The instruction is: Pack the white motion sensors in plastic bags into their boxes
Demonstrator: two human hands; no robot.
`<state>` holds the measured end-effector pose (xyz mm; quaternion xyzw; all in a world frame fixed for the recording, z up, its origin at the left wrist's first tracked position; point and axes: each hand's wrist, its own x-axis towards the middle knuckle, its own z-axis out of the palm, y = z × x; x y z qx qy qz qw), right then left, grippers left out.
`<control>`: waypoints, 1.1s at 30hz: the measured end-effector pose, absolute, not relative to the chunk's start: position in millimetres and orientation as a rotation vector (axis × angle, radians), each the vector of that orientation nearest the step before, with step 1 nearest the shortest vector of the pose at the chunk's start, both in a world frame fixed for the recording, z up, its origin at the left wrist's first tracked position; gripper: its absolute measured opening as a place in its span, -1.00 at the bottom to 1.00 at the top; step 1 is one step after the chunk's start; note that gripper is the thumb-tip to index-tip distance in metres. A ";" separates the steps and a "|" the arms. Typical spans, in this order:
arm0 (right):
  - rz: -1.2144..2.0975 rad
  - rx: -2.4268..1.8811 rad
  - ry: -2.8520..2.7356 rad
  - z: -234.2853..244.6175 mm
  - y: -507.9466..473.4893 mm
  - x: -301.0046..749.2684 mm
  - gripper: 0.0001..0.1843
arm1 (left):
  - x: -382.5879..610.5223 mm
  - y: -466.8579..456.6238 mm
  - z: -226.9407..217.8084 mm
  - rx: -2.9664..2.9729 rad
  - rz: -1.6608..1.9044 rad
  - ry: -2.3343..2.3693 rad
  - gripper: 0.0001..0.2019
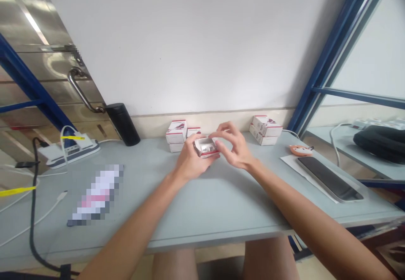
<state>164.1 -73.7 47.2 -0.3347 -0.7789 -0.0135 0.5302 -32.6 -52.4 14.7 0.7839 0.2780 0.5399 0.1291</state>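
Note:
Over the middle of the table, my left hand (193,158) is closed around a small white cardboard box (207,154) with red edging. The box's open side faces up, and something whitish and grey shows inside, too small to name. My right hand (233,145) is at the box's right end, its fingers curved and apart. Its thumb and index fingertips are at the box's edge; whether they touch it is hard to tell. Just behind my left hand stand similar white and red boxes (176,132), partly hidden by that hand.
Two more such boxes (265,130) are stacked at the back right. A phone (329,178) lies on white paper, near an orange object (300,150). On the left are a black cylinder (122,124), a power strip (74,153), cables and a blurred-out item (96,195).

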 end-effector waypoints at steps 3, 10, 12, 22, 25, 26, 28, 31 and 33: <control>-0.166 -0.842 -1.939 45.6 -75.8 161.4 -0.70 | -30.6 -49.9 10.6 2.187 1.643 0.809 -0.27; -0.171 -0.870 -1.819 36.9 -63.1 166.5 -0.81 | -37.7 -48.4 21.5 2.460 1.514 1.014 -0.45; -0.118 -0.825 -1.907 35.4 -62.8 165.6 -0.77 | -39.3 -47.1 25.1 2.544 1.465 1.017 -0.53; 0.278 -0.818 -1.611 37.9 -55.5 159.9 -0.78 | -46.2 -35.6 16.5 2.674 1.550 1.023 -0.44; 0.330 -1.044 -1.399 36.5 -46.1 172.2 -0.73 | -50.4 -38.7 20.0 2.752 1.562 0.850 -0.37; 0.321 -1.173 -1.397 34.0 -42.5 177.2 -0.73 | -51.5 -40.3 22.0 2.787 1.526 0.798 -0.38; 0.312 -1.457 -1.486 25.6 -35.3 186.3 -0.74 | -52.7 -43.4 26.3 2.829 1.448 0.742 -0.42; 0.333 -1.712 -1.663 8.2 -26.4 194.4 -0.74 | -51.9 -46.2 30.6 2.846 1.380 0.726 -0.49; 0.320 -1.740 -1.740 -2.4 -22.2 196.3 -0.73 | -50.8 -46.5 31.7 2.854 1.368 0.729 -0.52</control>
